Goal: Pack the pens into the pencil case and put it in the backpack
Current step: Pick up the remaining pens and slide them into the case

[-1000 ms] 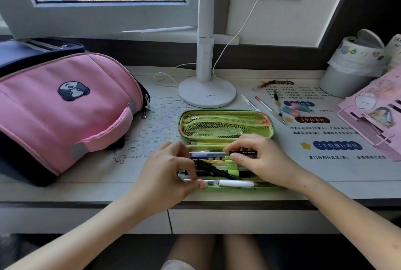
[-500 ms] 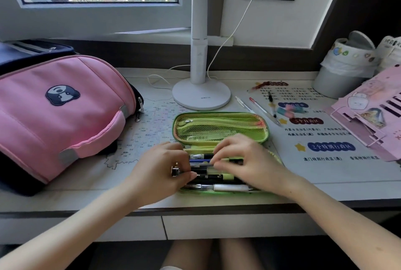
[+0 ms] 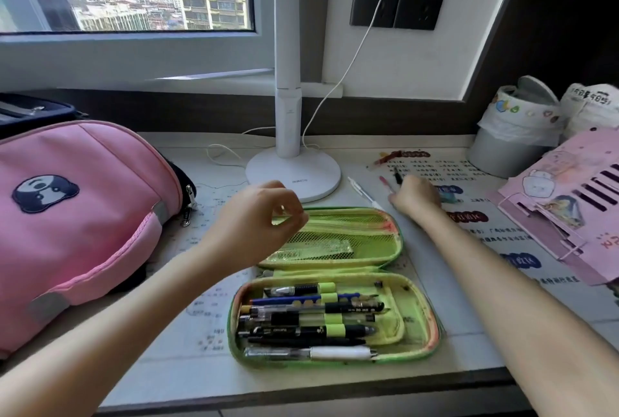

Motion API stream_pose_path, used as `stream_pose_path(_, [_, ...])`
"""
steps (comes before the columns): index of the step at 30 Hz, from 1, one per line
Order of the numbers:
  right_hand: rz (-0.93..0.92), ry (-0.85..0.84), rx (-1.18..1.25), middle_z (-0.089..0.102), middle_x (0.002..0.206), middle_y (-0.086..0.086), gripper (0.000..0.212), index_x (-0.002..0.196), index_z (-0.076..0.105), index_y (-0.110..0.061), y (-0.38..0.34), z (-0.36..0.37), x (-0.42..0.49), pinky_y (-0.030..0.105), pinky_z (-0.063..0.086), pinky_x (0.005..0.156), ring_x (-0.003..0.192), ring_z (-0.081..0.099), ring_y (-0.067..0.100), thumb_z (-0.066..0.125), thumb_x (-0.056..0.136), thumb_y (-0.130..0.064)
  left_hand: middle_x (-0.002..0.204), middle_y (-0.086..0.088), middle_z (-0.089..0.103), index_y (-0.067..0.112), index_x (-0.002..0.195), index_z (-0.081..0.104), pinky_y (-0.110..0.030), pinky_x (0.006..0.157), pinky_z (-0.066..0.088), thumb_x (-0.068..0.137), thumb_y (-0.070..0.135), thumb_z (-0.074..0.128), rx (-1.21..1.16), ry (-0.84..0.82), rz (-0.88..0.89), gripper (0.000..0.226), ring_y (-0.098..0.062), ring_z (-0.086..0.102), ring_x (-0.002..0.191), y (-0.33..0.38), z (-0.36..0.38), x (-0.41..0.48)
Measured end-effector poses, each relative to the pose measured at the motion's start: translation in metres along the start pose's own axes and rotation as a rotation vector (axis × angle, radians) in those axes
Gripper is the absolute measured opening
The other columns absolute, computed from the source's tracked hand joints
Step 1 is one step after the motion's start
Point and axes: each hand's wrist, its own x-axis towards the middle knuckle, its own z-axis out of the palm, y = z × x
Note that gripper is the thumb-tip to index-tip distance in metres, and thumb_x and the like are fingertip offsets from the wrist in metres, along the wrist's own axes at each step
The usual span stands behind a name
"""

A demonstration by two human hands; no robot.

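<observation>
**Pencil case**: green zip case, lying fully open on the desk and near its front edge. All places below are given from this case.
- Near half: a row of pens lying side by side, most of them tucked under yellow-green elastic loops. The nearest is a clear pen with a white grip, lying loose along the front wall.
- Far half: a mesh pocket with a clear ruler inside it.

**Left hand**: held above the far-left corner of the case. Its fingers are curled in, with the thumb tip close to the forefinger. Cannot tell whether anything is pinched between them.

**Right hand**: just beyond the far-right corner, blurred, with knuckles up and fingers curled down over the loose pens. Cannot tell whether it grips one.

**Loose pens**: three on the desk beyond the far-right corner.
- White pen, just beside the case rim.
- Pink pen, at the right hand's fingertips.
- Black pen, also at the right hand's fingertips.

**Backpack**: pink with a dark panda patch, lying on its side to the left of the case and apart from it.

**Desk lamp**: white, with a round base directly behind the case.

**Lined bin**: far right, behind the case.

**Pink card stand**: to the right of the case.
</observation>
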Motion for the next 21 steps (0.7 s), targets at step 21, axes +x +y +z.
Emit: stream_pose_path(21, [-0.213,-0.054,0.498,0.070,0.069,0.005,0.010,0.072,0.070,-0.011,0.057,-0.048,-0.027,0.023,0.043,0.056,0.066,0.063,0.017,0.068,0.080,-0.015,0.107,-0.002,0.063,0.019,0.100,0.063,-0.035,0.083,0.046,0.085,0.012,0.060,0.542,-0.524,0.311,0.017,-0.025,0.057,0.099,-0.020,0.129,0.186])
